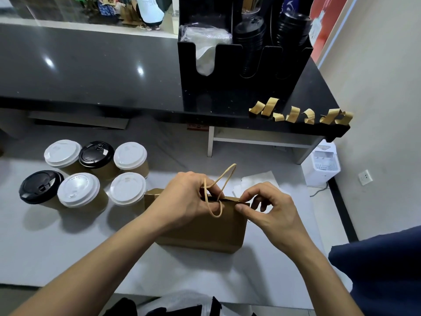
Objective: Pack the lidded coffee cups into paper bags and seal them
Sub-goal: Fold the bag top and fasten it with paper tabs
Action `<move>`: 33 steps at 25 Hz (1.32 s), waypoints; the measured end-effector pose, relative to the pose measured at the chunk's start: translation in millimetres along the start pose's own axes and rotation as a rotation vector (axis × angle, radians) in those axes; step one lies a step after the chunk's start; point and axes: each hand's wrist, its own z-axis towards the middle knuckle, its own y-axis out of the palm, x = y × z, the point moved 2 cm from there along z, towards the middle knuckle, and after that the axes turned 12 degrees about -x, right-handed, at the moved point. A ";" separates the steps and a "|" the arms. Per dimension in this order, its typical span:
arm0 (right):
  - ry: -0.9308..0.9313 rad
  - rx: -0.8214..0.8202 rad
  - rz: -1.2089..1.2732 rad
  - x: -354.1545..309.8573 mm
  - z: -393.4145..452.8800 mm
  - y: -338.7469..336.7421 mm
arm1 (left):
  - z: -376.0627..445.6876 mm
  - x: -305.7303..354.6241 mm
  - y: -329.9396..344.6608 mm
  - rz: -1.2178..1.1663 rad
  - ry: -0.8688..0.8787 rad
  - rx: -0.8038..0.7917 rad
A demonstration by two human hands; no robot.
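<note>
A brown paper bag (205, 231) with twine handles stands upright on the white table (57, 254), in front of me. My left hand (182, 199) grips the bag's top edge near the handles. My right hand (268, 208) pinches the right end of that top edge between thumb and fingers. The bag's mouth is pressed nearly closed, so its inside is hidden. To the left stand several lidded coffee cups (79, 190) in brown sleeves, some with white lids, two with black lids (39, 185).
Several curled strips of brown tape (296, 114) hang on the front edge of the black counter (114, 71). A black organiser (227, 87) with stacked lids and plastic bags stands on it. White paper (257, 179) lies behind the bag. A wall is on the right.
</note>
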 end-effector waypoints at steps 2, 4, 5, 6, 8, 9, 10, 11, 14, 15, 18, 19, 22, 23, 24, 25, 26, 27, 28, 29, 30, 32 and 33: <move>0.004 -0.024 -0.006 0.7 1.8 -1.7 | -0.2 0.2 0.3 -0.007 -0.012 0.001; 0.008 -0.060 -0.012 1.1 3.8 -5.4 | 0.1 1.1 -0.4 -0.009 -0.007 -0.002; 0.008 -0.090 -0.010 0.1 5.2 -7.9 | 0.3 1.0 -0.5 -0.012 -0.006 -0.005; 0.005 -0.124 -0.002 -1.8 7.5 -10.6 | 0.0 0.9 -0.3 -0.013 -0.011 -0.007; -0.001 -0.136 0.026 -8.4 16.4 -17.5 | -0.8 0.7 0.0 -0.021 -0.021 -0.004; 0.000 -0.095 0.030 -12.0 24.4 -22.7 | -0.9 0.6 0.3 -0.029 -0.022 -0.001; 0.015 -0.018 0.024 -14.7 34.6 -29.4 | -1.0 0.2 0.7 -0.032 -0.024 -0.003; 0.040 0.080 0.010 -17.2 46.4 -37.1 | -1.1 0.2 1.3 -0.032 -0.025 -0.007; 0.128 0.331 -0.035 -25.4 86.7 -60.0 | -1.9 -0.4 1.6 -0.037 -0.030 -0.008; 0.154 0.371 -0.024 -27.7 99.6 -65.5 | -2.2 0.0 1.4 -0.031 -0.026 -0.010; 0.229 0.390 0.020 -27.5 130.5 -68.9 | -3.5 2.2 0.2 -0.011 -0.008 -0.028; 0.243 0.391 0.030 -26.2 137.2 -67.1 | -3.8 2.1 0.1 -0.004 -0.009 -0.032; 0.262 0.416 0.042 -22.7 150.4 -63.4 | -3.6 -0.1 0.8 0.032 -0.019 -0.028; 0.263 0.421 0.033 -22.8 153.3 -63.1 | -3.3 -0.7 1.0 0.039 -0.019 -0.026; 0.259 0.425 0.025 -23.3 155.8 -63.7 | -2.8 -1.1 1.2 0.046 -0.017 -0.025; 0.252 0.429 0.023 -24.0 158.4 -64.9 | -2.6 -1.4 1.1 0.056 -0.016 -0.023; 0.248 0.434 0.028 -25.2 160.6 -66.7 | -2.4 -1.0 0.9 0.066 -0.014 -0.023; 0.248 0.439 0.038 -26.5 162.9 -68.7 | -2.3 -0.4 0.4 0.072 -0.012 -0.021; 0.250 0.435 0.036 -28.0 165.0 -71.0 | -2.2 -0.3 0.1 0.073 -0.011 -0.020; 0.253 0.424 0.020 -29.6 167.0 -73.1 | -2.1 -0.3 -0.1 0.071 -0.011 -0.020; 0.259 0.409 0.001 -31.1 168.8 -75.5 | -1.9 -0.7 0.2 0.069 -0.011 -0.022; 0.275 0.370 -0.011 -30.7 173.2 -79.4 | -1.3 -1.2 0.5 0.068 -0.015 -0.027; 0.285 0.347 -0.008 -30.1 175.3 -80.4 | -0.7 -1.3 0.4 0.065 -0.016 -0.026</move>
